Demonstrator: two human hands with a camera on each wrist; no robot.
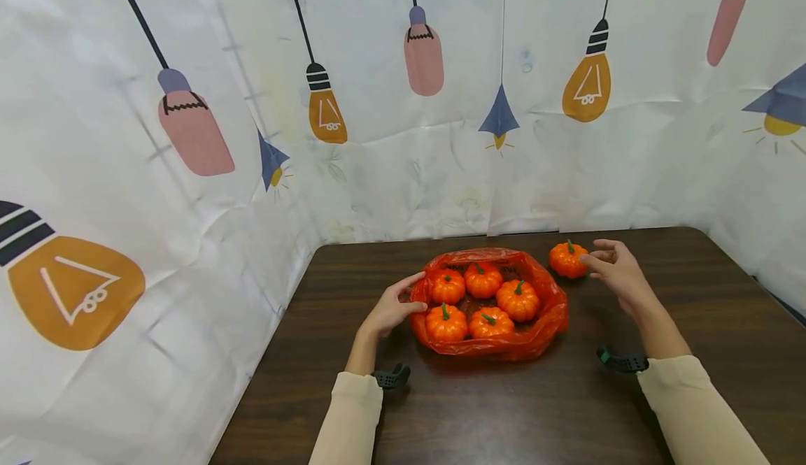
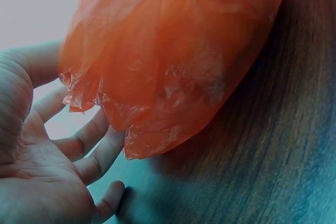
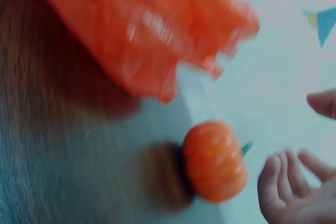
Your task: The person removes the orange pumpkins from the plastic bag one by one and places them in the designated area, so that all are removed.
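A red plastic bag [image 1: 535, 342] stands wide open on the dark table, with several small orange pumpkins [image 1: 518, 300] inside. At its left rim is my left hand [image 1: 392, 308], thumb and fingers spread apart and touching the plastic. The left wrist view shows the bag's crumpled edge [image 2: 142, 129] covering the tips of the thumb and some fingers. One more pumpkin [image 1: 568, 260], with a green stem, sits on the table behind the bag's right side. Beside it is my right hand [image 1: 620, 273], fingers loosely bent. A gap separates hand and pumpkin [image 3: 215, 162] in the right wrist view.
The brown wooden table [image 1: 478, 409] reaches back to a white sheet [image 1: 390, 178] printed with hanging lamps. More of this sheet hangs along the left and right sides. Dark straps [image 1: 623, 361] are on both wrists.
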